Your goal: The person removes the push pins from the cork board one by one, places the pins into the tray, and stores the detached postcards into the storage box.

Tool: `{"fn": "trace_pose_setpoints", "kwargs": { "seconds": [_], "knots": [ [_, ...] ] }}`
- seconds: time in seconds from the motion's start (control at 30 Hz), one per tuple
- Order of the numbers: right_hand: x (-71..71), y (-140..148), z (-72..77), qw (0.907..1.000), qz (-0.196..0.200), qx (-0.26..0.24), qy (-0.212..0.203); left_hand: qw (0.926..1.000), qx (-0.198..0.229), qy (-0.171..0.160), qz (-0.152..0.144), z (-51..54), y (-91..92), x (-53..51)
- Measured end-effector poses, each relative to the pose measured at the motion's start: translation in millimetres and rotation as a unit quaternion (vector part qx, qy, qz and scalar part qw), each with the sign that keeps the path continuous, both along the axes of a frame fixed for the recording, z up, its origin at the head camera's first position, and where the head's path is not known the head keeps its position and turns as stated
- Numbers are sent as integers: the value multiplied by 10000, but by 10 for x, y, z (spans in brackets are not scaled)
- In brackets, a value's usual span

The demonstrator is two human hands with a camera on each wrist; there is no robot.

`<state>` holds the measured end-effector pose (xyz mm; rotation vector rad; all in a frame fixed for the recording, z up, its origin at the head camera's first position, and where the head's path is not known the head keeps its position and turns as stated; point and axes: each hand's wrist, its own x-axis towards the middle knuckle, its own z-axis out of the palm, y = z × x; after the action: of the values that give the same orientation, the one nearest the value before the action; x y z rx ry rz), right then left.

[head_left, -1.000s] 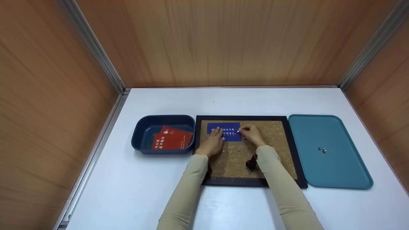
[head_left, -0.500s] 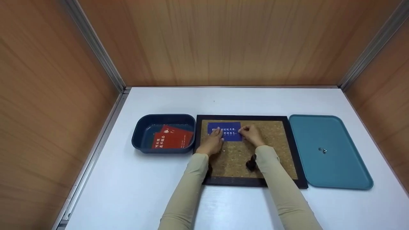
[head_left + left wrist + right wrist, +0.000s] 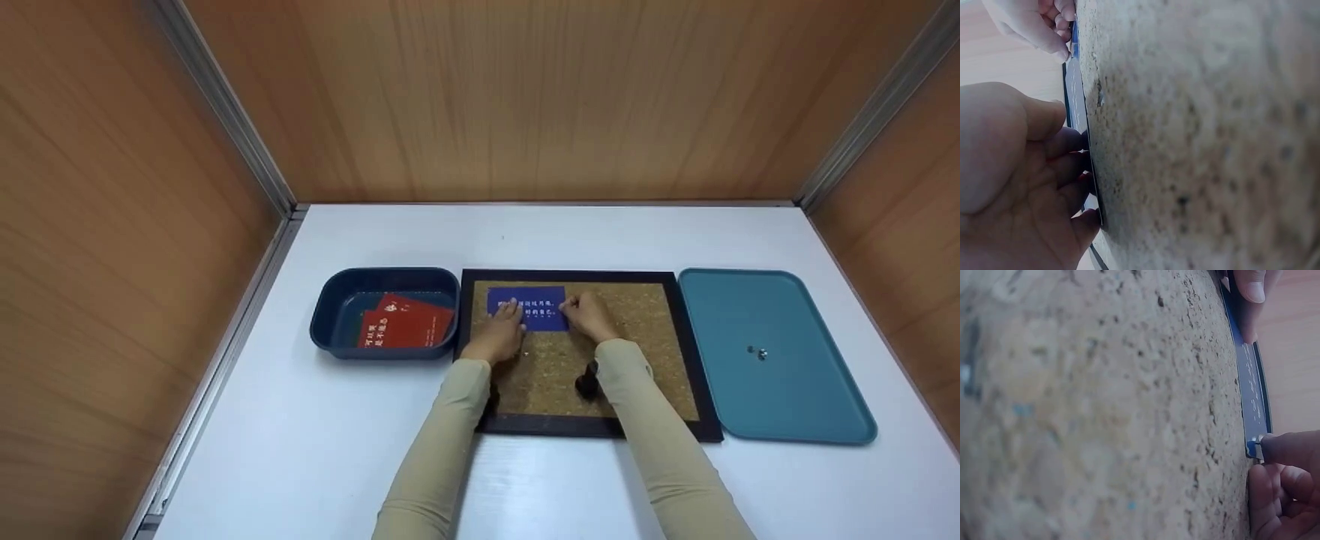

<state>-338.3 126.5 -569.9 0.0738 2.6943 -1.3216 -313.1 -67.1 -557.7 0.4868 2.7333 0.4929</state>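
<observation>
A blue card (image 3: 541,294) with white writing lies on the upper left of a cork board (image 3: 551,382) in a black frame. My left hand (image 3: 496,334) rests on the card's left part, its fingers (image 3: 1075,166) spread along the surface. At the card's right edge my right hand (image 3: 592,318) has its thumb and fingers together. The right wrist view shows a small silver thumbtack (image 3: 1258,440) at the thumb tip, by the card's edge; the fingers partly hide it.
Left of the board stands a dark blue bin (image 3: 330,330) with red cards (image 3: 409,326) inside. To its right lies a teal tray (image 3: 787,405) bearing a few small silver thumbtacks (image 3: 761,354). Wooden panels (image 3: 487,112) enclose the white table (image 3: 315,450).
Both hands stay almost in place on the card. The silver glint at my right fingertips, visible a second ago in the head view, is now covered by the fingers.
</observation>
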Motion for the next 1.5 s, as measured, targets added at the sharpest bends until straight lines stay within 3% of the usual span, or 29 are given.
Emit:
{"fn": "trace_pose_setpoints", "kwargs": {
  "seconds": [0.3,0.73,1.5],
  "knots": [
    [-29,-6,-7,9996,132,231,-120,9999,-115,-58,-24,7,1,-1],
    [-53,-17,33,9982,299,242,-450,9999,97,-101,25,28,16,-9],
    [10,56,-5,9972,333,-513,-428,9999,30,-160,55,40,-5,-9]
  ]
}}
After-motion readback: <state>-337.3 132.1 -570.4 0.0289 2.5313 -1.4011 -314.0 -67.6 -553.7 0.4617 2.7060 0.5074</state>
